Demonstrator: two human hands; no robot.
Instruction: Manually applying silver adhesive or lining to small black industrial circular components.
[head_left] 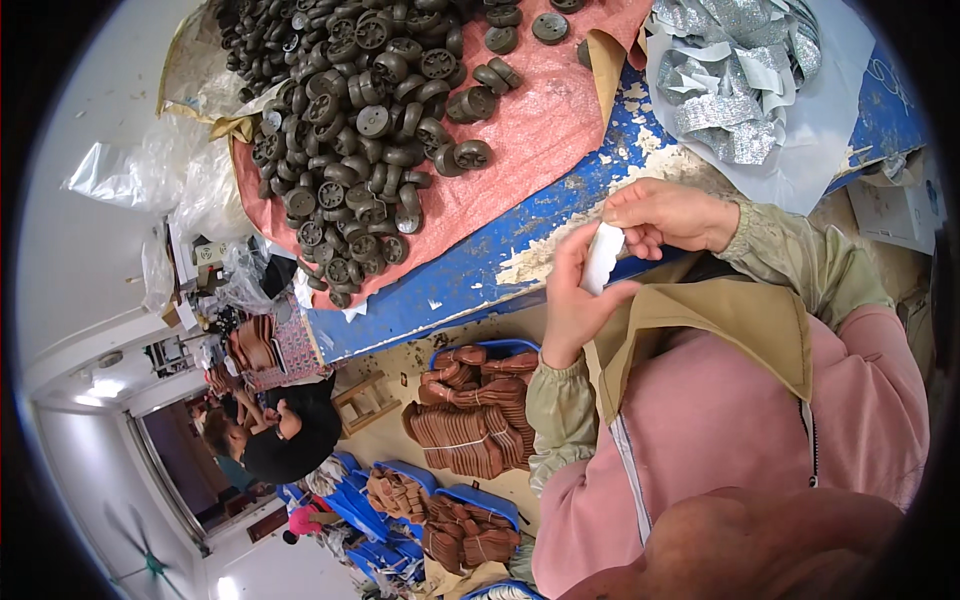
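Between both hands, over the near edge of the blue table, is a small white strip (603,258) with a wavy edge. My left hand (577,290) holds it between thumb and fingers, the thumb stretched out along its lower end. My right hand (672,215) pinches the strip's upper end with thumb and forefinger, the other fingers curled. Beyond the right hand lies a heap of silver glittery strips (740,85) with white backing, on a white sheet (800,165). Dark olive wheel-shaped parts (370,125) are piled on a pink woven sheet (540,130).
The blue table (450,290) has worn, peeling paint. Bundled brown strap-like pieces (465,430) fill blue crates on the floor below. A wooden stool (365,403) stands near them. Another person in black (295,435) works farther left. Clear plastic bags (205,195) lie past the pile.
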